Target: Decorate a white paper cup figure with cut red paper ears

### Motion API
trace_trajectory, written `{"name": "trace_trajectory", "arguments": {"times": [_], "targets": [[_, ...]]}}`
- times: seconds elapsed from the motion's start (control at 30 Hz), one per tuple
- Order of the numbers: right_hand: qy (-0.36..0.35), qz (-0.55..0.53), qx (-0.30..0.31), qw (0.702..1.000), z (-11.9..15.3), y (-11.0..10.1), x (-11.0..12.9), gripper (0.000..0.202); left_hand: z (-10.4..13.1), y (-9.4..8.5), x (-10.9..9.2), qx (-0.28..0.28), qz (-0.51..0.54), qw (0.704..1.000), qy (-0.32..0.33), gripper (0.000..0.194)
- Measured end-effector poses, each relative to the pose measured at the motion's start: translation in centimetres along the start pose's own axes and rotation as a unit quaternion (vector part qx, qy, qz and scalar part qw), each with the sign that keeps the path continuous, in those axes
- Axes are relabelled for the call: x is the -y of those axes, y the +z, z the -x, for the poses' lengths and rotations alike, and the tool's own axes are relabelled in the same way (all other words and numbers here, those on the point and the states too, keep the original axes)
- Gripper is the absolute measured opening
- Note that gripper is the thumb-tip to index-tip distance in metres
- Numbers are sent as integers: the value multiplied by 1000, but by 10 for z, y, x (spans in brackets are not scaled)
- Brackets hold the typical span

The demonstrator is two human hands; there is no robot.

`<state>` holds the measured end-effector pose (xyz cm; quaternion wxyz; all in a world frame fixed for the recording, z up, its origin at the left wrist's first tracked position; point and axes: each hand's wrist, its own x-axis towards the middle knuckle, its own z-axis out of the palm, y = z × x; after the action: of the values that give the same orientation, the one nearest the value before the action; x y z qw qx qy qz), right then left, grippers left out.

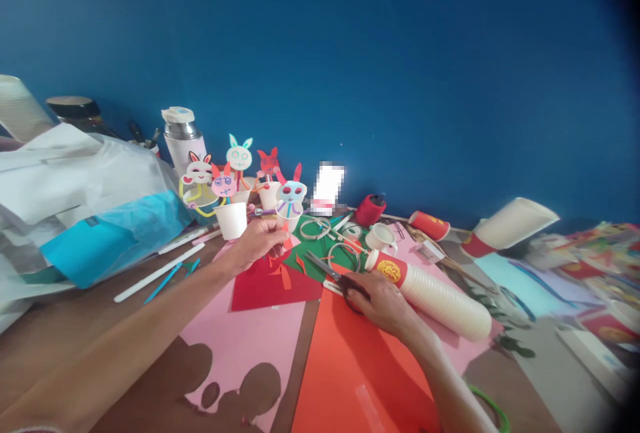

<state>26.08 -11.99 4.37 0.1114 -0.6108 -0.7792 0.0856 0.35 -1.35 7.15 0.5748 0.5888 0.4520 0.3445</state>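
My left hand (257, 244) pinches a small orange paper piece (287, 240) between thumb and fingers. Just beyond it stands a paper cup with a pale blue paper rabbit face (291, 196) with red ears. My right hand (383, 300) grips black-handled scissors (324, 265), blades pointing left toward my left hand and slightly apart. Orange paper scraps (285, 278) lie below my left hand on a red sheet (260, 294). Under my right hand is a large orange sheet (350, 360). Several other rabbit-faced cups (233, 221) stand behind my left hand.
A stack of paper cups (445, 303) lies right of my right hand. A white mug (381, 238), a red spool (371, 210) and a pink sheet with cut-out holes (240, 346) are around. Plastic bags (90, 186) and a flask (184, 136) stand left, before the blue wall (380, 73).
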Motion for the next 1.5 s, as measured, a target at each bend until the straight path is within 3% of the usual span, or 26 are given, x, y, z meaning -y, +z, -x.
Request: {"name": "trace_trajectory", "arguments": {"times": [0.3,0.5,0.63,0.73,0.97,1.13,1.23,1.33,1.5], "targets": [[6,75,-109,991,-2,21,1,24,1,18,23,37,-26,998,-31,17],[-18,11,-179,984,-3,24,13,22,5,26,29,44,-56,997,-7,22],[-11,-78,-170,982,-3,27,36,19,13,37,34,66,-83,994,4,19],[-29,-100,-158,982,-3,33,51,24,21,48,38,64,-124,989,56,21],[-52,-114,-164,978,-5,46,57,12,36,64,39,100,-161,979,77,21],[-7,-234,-117,965,-4,42,56,24,28,51,28,145,-104,984,14,30],[35,-310,-95,945,-4,40,54,30,15,31,16,90,-176,979,47,29],[44,-334,-95,937,-4,41,53,27,4,10,8,65,-311,938,136,23],[22,-273,-127,953,-3,44,52,20,-3,-4,12,123,-439,873,171,22]]}}
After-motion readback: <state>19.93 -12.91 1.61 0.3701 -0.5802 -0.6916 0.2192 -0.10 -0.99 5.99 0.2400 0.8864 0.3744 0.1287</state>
